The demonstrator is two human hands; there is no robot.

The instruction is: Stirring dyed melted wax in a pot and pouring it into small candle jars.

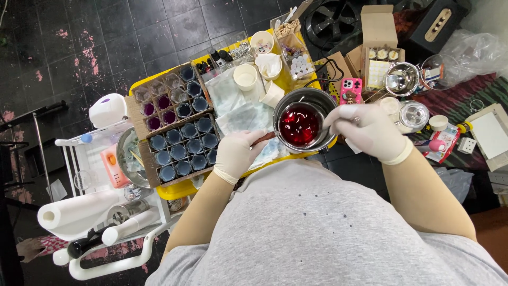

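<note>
Nearest the body, the left hand (pixel 236 155), gloved, is closed around the handle (pixel 263 139) of a small metal pot (pixel 301 123) and steadies it at the near edge of the yellow table (pixel 182 189). The right hand (pixel 369 130), also gloved, hovers over the pot's right rim with its fingertips pinched together on a thin stirrer (pixel 324 128) that reaches into the liquid. The pot holds dark red liquid (pixel 298 125), glossy and even in colour, so the mixing looks well along, though the pot is full and nothing red seems poured yet.

Just left of the pot lies a clear plastic sheet (pixel 238 108). Beyond the left hand, a cardboard tray (pixel 180 124) holds rows of small glass cups: the near rows look filled with blue, a few farther ones with purple, and several at the far corner look empty. By that showing, the blue and purple batches are done and the red one is left.

Farther off stand paper cups (pixel 246 77) and a box of small white pieces (pixel 300 64).
</note>
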